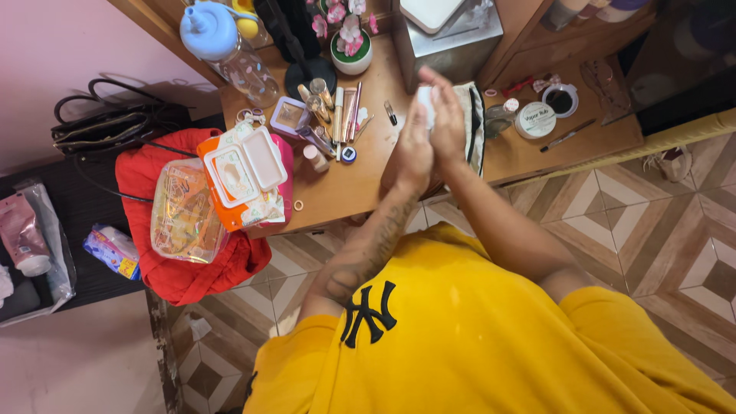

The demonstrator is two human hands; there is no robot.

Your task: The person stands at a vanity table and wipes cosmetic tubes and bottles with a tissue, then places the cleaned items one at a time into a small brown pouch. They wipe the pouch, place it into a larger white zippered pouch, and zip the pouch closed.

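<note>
Both my hands are raised together over the wooden dressing table (345, 188). My left hand (412, 149), on a tattooed forearm, presses against my right hand (448, 115). A small white object (424, 101) is held between them; only its top edge shows, so I cannot tell what it is. Below the hands lies a light pouch with a dark zip (474, 123). Several makeup tubes and brushes (337, 115) lie on the table left of my hands.
An orange-and-white wipes pack (244, 172) and a clear pouch (184, 211) rest on a red bag (192, 268). At the back stand a blue-capped bottle (218, 42) and a flower pot (350, 46). A round white jar (535, 120) and a small compact (562, 100) sit at the right. The floor is tiled.
</note>
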